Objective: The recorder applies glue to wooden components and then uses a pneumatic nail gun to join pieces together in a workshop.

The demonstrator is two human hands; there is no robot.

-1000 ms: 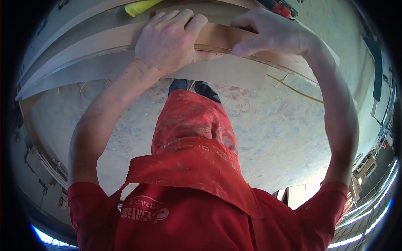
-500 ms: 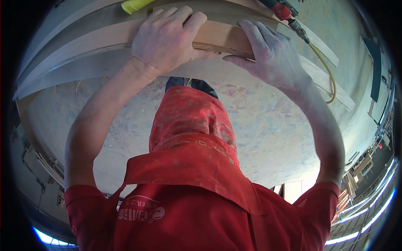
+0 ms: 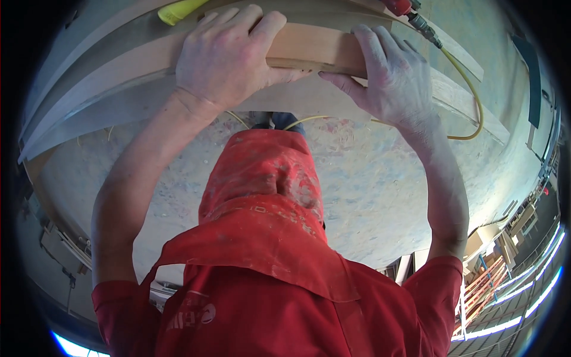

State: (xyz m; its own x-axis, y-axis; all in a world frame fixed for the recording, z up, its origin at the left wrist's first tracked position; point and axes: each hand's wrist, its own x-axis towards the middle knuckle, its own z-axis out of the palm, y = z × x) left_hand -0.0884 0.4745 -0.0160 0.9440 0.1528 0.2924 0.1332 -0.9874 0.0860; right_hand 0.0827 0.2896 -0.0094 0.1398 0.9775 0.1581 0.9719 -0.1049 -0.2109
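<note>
A long, pale wooden strip (image 3: 315, 47) lies across in front of me, its ends bending away in the fisheye view. My left hand (image 3: 226, 59) is closed over it, fingers on the far side and thumb along the near edge. My right hand (image 3: 395, 77), dusty and pale, grips the same strip further right, its thumb pointing toward the left thumb. Between the two hands a short length of the strip shows bare. Both sets of fingertips are partly hidden behind the wood. Beneath it is a smooth grey-brown board (image 3: 279, 95).
A yellow tube-like thing (image 3: 175, 11) lies beyond my left hand. At the top right is a red tool (image 3: 398, 6) with a metal hose fitting and a yellow hose (image 3: 477, 113). Pale boards (image 3: 470, 107) extend rightward. My dusty red apron (image 3: 262, 166) hangs below; the floor (image 3: 369, 196) is stained.
The view has shifted slightly. Both hands stay on the strip; the right thumb now sits nearer the left. The red tool has slid partly out at the top, and more hose shows by my feet.
</note>
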